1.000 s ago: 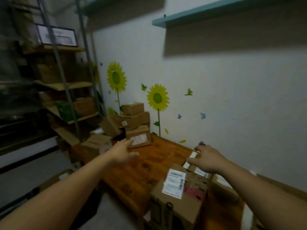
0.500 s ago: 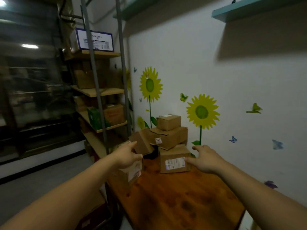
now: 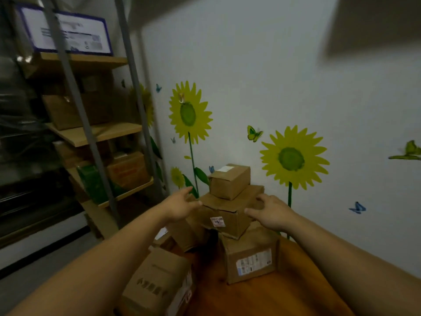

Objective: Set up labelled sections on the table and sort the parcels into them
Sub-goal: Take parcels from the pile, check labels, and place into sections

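1. On the table, by the wall, the top parcel sits on the middle parcel, which sits on the bottom parcel.
2. Left of the stack, a leaning parcel seems to prop the middle one.
3. The near parcel lies front-left.
4. The shelf rack stands left of the table.

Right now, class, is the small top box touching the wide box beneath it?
Touching. The head view shows the small top box sitting flat on the wide box, with no gap under its base.
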Tool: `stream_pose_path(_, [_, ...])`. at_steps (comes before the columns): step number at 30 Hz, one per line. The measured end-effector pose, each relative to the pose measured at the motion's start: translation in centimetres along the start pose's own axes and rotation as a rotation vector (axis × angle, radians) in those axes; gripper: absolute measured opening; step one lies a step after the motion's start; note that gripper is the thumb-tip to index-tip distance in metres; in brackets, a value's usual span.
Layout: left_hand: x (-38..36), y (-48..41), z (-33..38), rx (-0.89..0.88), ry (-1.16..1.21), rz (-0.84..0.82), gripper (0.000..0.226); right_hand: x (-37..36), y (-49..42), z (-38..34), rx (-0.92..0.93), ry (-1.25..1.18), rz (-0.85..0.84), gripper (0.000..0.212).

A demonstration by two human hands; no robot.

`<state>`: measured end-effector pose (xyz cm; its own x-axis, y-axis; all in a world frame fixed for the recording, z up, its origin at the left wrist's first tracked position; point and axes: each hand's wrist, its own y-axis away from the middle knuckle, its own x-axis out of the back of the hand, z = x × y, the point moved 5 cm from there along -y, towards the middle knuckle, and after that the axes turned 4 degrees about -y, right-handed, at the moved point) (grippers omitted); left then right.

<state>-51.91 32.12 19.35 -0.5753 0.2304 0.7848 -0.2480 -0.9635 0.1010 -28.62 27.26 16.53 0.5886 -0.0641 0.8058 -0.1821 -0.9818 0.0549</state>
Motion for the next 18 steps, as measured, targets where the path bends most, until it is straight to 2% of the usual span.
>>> stream_pose_path(2, [-0.1,-4.1,-0.2,-0.024,0.01,-0.032,0.07,-0.8,-2.8,-0.3,-0.046,-0.052,0.024,0.077])
stream_pose_path(5, [-0.5,-10.6,-0.5,-0.066,0.047,-0.07,0.071,-1.8,-7.0,-1.3,-0.101,-0.16,0.079,0.06])
stream_pose_path(10, [-2.0,-18.8,-1.0,-0.097,0.138,-0.188,0.062,-4.0,-13.6,-3.3,-0.22,-0.333,0.18,0.046])
stream_pose_path(14, [-2.8,-23.8,-1.2,-0.102,0.229,-0.228,0.059,-5.9,-17.0,-4.4,-0.314,-0.44,0.208,0.052])
stream_pose_path(18, [-4.8,-26.9,-2.0,-0.028,0.413,-0.362,0.05,-7.5,-19.0,-4.1,-0.385,-0.565,0.272,0.053])
